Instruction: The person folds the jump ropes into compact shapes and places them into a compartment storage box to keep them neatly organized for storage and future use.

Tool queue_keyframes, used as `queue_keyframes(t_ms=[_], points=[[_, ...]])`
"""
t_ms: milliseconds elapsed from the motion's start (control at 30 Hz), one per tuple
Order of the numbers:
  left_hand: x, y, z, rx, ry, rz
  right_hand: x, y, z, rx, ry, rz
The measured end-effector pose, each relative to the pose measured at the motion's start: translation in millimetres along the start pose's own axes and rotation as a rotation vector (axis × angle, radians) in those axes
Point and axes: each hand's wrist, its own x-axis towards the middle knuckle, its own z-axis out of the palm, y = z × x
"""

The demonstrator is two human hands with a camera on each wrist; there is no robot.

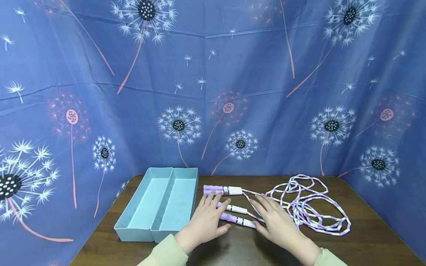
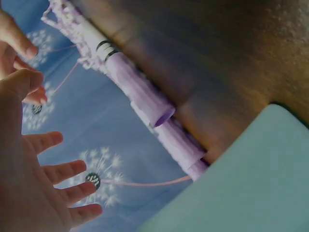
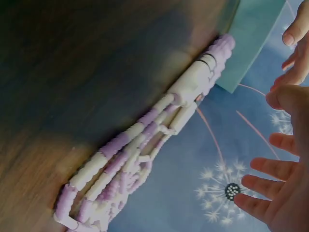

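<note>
Purple-and-white jump rope handles lie side by side on the table: a far handle [image 1: 233,190], a middle handle [image 1: 237,209] and a near handle [image 1: 244,222]. Their beaded rope [image 1: 301,216] is heaped in loops to the right. My left hand [image 1: 203,223] is spread over the purple grip ends, palm down. Over the white ends and the start of the rope, my right hand [image 1: 279,226] has its fingers extended. Both wrist views show a gap between the hands, the left hand [image 2: 46,188] and the right hand [image 3: 285,179], and the handles; neither holds anything.
Two light blue trays, a left tray [image 1: 133,233] and a right tray [image 1: 178,210], stand against each other on the left of the brown wooden table [image 1: 366,244]. A blue dandelion-print cloth [image 1: 266,111] hangs behind and at the sides.
</note>
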Motion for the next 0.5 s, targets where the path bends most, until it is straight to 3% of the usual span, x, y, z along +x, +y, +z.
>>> queue_keyframes(t_ms=[233, 500], points=[[10.1, 6.7, 23.9, 0.090, -0.013, 0.062, 0, 1, 13, 0.036, -0.012, 0.001], [17.4, 15.0, 37.4, 0.187, -0.094, 0.109, -1, 3, 30, 0.084, -0.030, -0.095]])
